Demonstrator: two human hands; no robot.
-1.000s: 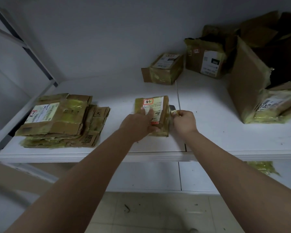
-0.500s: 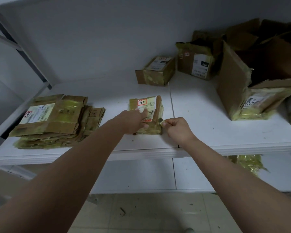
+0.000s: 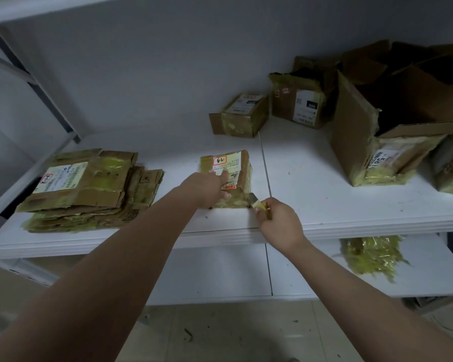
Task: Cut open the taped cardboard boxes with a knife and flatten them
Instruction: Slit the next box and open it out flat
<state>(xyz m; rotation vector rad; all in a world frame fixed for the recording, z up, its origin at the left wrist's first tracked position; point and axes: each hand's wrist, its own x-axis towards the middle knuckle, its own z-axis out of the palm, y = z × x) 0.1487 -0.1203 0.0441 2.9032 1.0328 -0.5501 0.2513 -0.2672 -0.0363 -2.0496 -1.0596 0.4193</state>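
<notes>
Box [image 3: 226, 176] — yellowed tape, labelled top, knife [image 3: 254, 201] at corner

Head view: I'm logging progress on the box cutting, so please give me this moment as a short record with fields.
box being cut: small taped box, on the white shelf near its front edge
left hand: left hand presses down on the box top
right hand: right hand grips the knife, blade at the box's near right corner
done pile: flattened boxes stacked at the shelf's left
waiting: small closed box at the back; opened boxes at the right
lower shelf: tape scraps
</notes>
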